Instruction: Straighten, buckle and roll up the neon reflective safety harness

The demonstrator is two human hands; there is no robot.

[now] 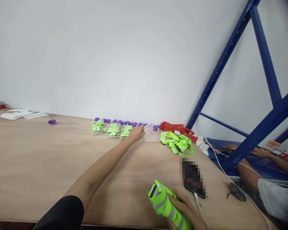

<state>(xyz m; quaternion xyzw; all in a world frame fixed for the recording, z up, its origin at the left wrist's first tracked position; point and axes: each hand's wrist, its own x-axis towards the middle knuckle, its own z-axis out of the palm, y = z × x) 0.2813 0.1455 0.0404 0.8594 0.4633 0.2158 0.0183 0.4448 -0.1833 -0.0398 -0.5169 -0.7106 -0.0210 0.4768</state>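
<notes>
My left hand [135, 133] reaches far across the wooden table [38, 159] and pinches the edge of a clear plastic bag [150, 133] near the wall. Three bagged neon-yellow vests [112, 129] lie just left of it, with a row of small purple pieces [124, 122] behind them. My right hand [186, 209] is closed on a rolled neon-yellow reflective vest [164, 204] at the table's near edge. A loose unfolded vest [177, 142] lies to the right of the clear bag.
A phone [193, 180] on a white cable lies near my right hand. Red bag [176, 128] by the wall, a lone purple piece [52, 121] and papers [19, 114] far left. A blue rack frame [254, 134] stands right; another person's arms [252, 172] rest beyond it.
</notes>
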